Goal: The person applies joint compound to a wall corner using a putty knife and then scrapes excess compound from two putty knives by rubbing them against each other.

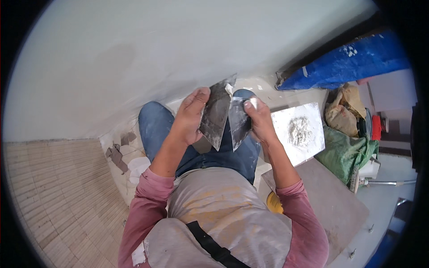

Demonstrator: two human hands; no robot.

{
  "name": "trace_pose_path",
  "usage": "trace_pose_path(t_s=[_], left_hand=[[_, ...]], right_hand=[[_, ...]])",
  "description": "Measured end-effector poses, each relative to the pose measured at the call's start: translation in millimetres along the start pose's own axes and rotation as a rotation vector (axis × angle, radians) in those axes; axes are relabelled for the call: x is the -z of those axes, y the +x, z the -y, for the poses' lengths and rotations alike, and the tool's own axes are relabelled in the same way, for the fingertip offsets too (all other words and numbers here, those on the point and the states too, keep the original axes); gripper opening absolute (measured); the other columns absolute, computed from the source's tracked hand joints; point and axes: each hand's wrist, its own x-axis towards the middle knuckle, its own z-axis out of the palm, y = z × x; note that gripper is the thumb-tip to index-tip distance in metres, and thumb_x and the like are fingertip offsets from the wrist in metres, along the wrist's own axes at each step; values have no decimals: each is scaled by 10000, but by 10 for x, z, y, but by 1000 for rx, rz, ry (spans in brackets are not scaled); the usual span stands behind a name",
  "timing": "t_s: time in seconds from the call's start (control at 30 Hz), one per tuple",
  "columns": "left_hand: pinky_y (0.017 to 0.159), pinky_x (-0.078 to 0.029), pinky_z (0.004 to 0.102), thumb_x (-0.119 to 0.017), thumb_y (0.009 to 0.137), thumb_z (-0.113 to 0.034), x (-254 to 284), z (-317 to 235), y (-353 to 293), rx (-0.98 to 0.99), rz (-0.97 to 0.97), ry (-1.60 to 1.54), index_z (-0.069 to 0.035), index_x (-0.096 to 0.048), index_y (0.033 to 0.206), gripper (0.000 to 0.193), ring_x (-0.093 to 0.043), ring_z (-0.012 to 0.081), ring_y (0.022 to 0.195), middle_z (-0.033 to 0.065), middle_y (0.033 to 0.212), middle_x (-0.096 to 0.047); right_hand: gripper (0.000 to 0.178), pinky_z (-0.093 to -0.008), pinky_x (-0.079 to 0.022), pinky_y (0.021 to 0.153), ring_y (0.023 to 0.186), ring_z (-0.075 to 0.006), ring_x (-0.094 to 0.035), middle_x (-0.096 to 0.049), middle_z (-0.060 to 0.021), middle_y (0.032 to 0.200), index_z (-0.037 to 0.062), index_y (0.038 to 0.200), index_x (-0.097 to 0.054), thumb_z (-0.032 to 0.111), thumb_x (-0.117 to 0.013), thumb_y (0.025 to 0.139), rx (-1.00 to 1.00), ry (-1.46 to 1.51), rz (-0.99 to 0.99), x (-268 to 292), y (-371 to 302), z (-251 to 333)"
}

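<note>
My left hand is closed on the side of a wide, flat, dark metal putty blade smeared with white. In my right hand is a smaller metal putty blade, my thumb pressed on its face. Both blades are held up in front of my knees, their lower corners pointing toward me and their upper ends close together. A dab of white putty sits between them there. What handles they have, if any, is hidden by my fingers.
Right of my knees lies a white board bearing a putty heap. Nearby are a grey board, a green sack, a brown bag and blue sheeting. A pale wall rises ahead; dark scraps lie left.
</note>
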Motion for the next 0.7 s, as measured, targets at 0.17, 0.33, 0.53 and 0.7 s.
trace_pose_path(t_s=[0.17,0.33,0.53,0.7], left_hand=[[847,-472,232,-543,1088,-302,-2,283,304,-358,-76,331,-39,-604,1192,290,-558,82,938,4,988,-616],[734,-429,263,-542,1082,-236,-476,583,430,-303,-31,760,-22,-580,1143,226,-477,82,817,5,900,-588],[624,-476,373,-570,1048,-203,-1045,1022,438,-579,131,1059,-22,-577,1105,190,-616,306,660,179,759,-621],[548,-455,363,-612,1011,-129,-1361,1259,305,-733,400,1058,-14,-568,1032,125,-574,226,571,145,721,-593]], right_hand=[[117,-322,-474,677,746,-183,-589,-656,-94,839,10,945,-671,115,-712,914,518,-713,-531,560,-580,244],[514,-331,-474,660,773,-185,-608,-658,-12,931,185,1203,-759,37,-742,712,887,-1377,-272,830,-1320,286],[555,-318,-453,726,862,-155,-590,-625,14,1009,231,1276,-732,143,-756,729,806,-1617,-390,1006,-1634,-3],[508,-336,-448,748,854,-178,-546,-602,31,1029,248,1191,-771,132,-784,696,933,-1661,-745,1294,-1718,89]])
